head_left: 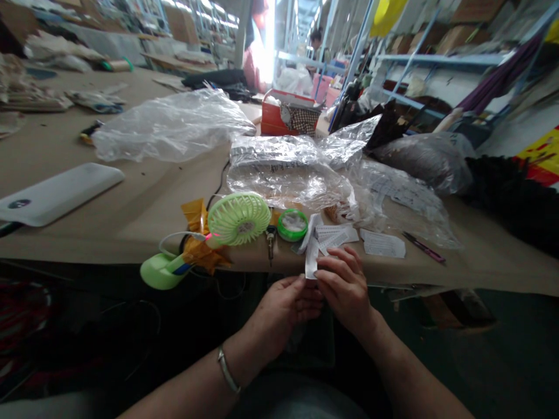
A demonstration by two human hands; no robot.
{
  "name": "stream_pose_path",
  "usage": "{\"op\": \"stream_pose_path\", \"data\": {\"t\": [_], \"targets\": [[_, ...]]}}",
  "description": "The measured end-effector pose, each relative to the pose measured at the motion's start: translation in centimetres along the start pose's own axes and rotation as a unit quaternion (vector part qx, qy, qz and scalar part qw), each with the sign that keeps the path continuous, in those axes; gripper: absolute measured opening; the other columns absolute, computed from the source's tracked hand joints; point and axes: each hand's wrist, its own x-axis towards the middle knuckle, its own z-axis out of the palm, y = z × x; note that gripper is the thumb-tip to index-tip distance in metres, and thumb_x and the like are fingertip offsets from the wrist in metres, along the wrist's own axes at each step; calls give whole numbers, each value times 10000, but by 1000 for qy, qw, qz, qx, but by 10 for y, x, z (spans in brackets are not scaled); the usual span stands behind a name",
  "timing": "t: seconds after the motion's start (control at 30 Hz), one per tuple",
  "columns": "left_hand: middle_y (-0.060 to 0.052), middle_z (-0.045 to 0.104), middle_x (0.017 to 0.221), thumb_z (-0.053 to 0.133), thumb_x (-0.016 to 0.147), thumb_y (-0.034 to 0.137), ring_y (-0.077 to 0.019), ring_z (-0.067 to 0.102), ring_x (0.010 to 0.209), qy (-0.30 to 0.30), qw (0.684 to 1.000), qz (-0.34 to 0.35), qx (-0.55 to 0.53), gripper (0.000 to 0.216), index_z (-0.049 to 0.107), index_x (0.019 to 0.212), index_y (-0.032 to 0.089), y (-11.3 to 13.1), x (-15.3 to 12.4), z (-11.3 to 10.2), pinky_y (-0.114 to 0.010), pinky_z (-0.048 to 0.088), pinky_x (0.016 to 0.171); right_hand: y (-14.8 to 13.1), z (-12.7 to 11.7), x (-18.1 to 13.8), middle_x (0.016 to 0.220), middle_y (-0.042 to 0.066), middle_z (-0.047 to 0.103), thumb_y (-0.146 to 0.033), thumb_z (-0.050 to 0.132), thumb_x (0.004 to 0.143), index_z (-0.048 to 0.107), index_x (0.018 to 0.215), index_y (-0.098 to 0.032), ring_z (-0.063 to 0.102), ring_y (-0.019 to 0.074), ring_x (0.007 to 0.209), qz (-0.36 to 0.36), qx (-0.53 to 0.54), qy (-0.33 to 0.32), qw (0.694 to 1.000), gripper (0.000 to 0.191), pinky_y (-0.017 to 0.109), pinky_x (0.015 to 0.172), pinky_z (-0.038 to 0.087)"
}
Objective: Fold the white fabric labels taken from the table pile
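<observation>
Between my two hands, at the front edge of the table, is a narrow white paper strip (311,260). My left hand (290,302) pinches its lower end between thumb and fingers. From the right, my right hand (345,285) has its thumb and fingertips closed on the same strip. Just behind lie several printed paper slips (336,235), partly overlapped by the strip and my right fingers. Another printed slip (383,244) rests flat to the right. A round green container (292,225) with pale contents stands to the left of the slips.
A green fan (239,219) is taped at the table edge, with a cable. Clear plastic bags (288,169) lie behind the papers. A pink-handled cutter (424,248) is at right, a red box (279,119) at the back, a white flat device (61,194) at left.
</observation>
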Motion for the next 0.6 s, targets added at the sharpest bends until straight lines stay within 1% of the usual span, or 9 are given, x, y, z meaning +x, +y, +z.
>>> {"op": "stream_pose_path", "data": {"t": [0.03, 0.1, 0.2, 0.27, 0.33, 0.43, 0.53, 0.6], "targets": [[-86, 683, 770, 690, 744, 385, -160, 640, 685, -16, 999, -3, -37, 309, 656, 877, 108, 2, 1, 5, -293, 501, 683, -4, -3, -3, 980, 10, 692, -187, 582, 857, 639, 859, -248, 551, 214, 1105, -3, 8, -5, 1000, 84, 484, 1041, 341], [-63, 671, 749, 682, 760, 371, -130, 618, 635, -28, 996, -2, -82, 296, 658, 889, 105, 6, 4, 12, -253, 492, 625, -13, -7, -9, 985, 8, 691, -195, 575, 858, 638, 860, -251, 548, 218, 1112, -6, 22, -20, 1000, 85, 484, 1039, 352], [-26, 640, 663, 697, 753, 280, -81, 558, 523, -6, 996, 11, -93, 206, 661, 818, 88, 9, 9, 19, -181, 427, 492, -25, -14, -14, 987, 5, 691, -174, 558, 858, 636, 857, -248, 555, 216, 1105, -15, 39, -47, 998, 107, 472, 1036, 372], [-25, 634, 636, 685, 751, 195, -71, 548, 494, 19, 997, 15, -79, 124, 655, 771, 76, 9, 11, 19, -164, 405, 457, -26, -17, -15, 995, 13, 687, -171, 547, 862, 638, 885, -245, 557, 216, 1100, -26, 51, -59, 997, 120, 460, 1023, 396], [-37, 646, 650, 651, 767, 149, -83, 574, 505, 38, 997, 9, -60, 72, 650, 769, 76, 7, 11, 18, -178, 440, 476, -19, -18, -13, 1022, 35, 677, -193, 541, 871, 637, 981, -238, 546, 225, 1109, -24, 51, -66, 996, 154, 451, 999, 425], [-61, 662, 653, 622, 796, 170, -121, 614, 523, 63, 998, -16, -12, 92, 646, 821, 84, 5, 8, 15, -232, 501, 519, 1, -15, -7, 1094, 102, 642, -231, 536, 880, 592, 1156, -176, 510, 260, 1140, 28, -7, -62, 998, 287, 463, 972, 445], [-67, 668, 642, 633, 790, 185, -137, 631, 530, 89, 995, -18, 30, 127, 641, 877, 92, 4, 2, 13, -237, 510, 523, 18, -9, -1, 1133, 139, 623, -257, 543, 876, 586, 1179, -128, 493, 296, 1142, 79, -92, -82, 989, 333, 485, 961, 438], [-63, 665, 630, 628, 791, 178, -136, 630, 522, 102, 994, -22, 37, 118, 635, 875, 95, 4, -1, 14, -234, 509, 517, 24, -5, 0, 1124, 126, 637, -245, 533, 880, 615, 1138, -141, 515, 289, 1113, 81, -119, -96, 985, 289, 477, 952, 439]]}}
